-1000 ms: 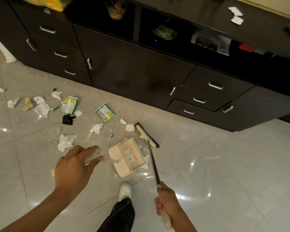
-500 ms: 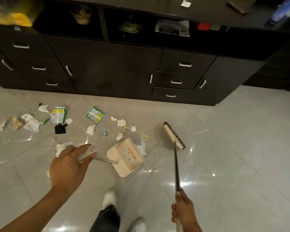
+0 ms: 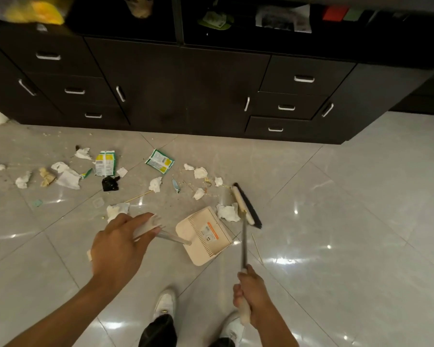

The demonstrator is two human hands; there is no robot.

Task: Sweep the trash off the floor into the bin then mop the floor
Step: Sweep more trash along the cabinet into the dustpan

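My left hand (image 3: 120, 246) grips the handle of a cream dustpan (image 3: 203, 237) that rests on the grey floor tiles, its mouth facing up and right. My right hand (image 3: 252, 299) grips the long handle of a broom whose cream head with dark bristles (image 3: 246, 205) sits on the floor just right of the pan. A crumpled white tissue (image 3: 227, 212) lies between the broom head and the pan's mouth. More trash is scattered to the left: tissues (image 3: 156, 184), two green-and-yellow sachets (image 3: 159, 161), a black scrap (image 3: 110, 183), crumbs and a thin stick.
A dark cabinet (image 3: 211, 91) with drawers and metal handles runs along the back of the floor. My white shoes (image 3: 164, 303) stand below the pan. A thin wooden stick (image 3: 257, 249) lies right of the broom handle. Glossy tiles stretch off to the right.
The broom head has swung left from open floor to the dustpan's mouth, pushing a tissue toward it. My left hand keeps the pan in about the same place.
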